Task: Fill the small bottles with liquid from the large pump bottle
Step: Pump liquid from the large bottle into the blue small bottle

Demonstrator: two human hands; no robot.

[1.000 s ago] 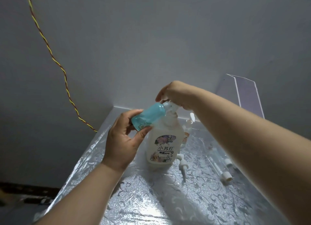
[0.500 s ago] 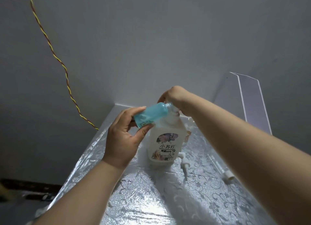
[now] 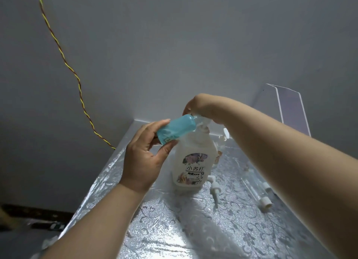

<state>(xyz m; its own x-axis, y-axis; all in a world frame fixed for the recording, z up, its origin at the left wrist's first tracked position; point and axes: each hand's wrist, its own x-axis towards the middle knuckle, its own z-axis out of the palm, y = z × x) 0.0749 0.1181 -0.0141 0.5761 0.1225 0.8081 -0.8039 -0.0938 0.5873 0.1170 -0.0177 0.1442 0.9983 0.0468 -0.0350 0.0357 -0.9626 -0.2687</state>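
Two hands work at the large pump bottle [image 3: 193,161], which stands upright on the silver floral-patterned counter [image 3: 193,229], its label facing the camera and pale liquid inside. The left hand [image 3: 143,161] grips a small teal bottle [image 3: 175,130] by its base, its long axis tilted, mouth pointing up and right against the pump spout. The right hand [image 3: 201,107] is closed over the pump head. Loose white pump tops [image 3: 215,189] lie just right of the large bottle.
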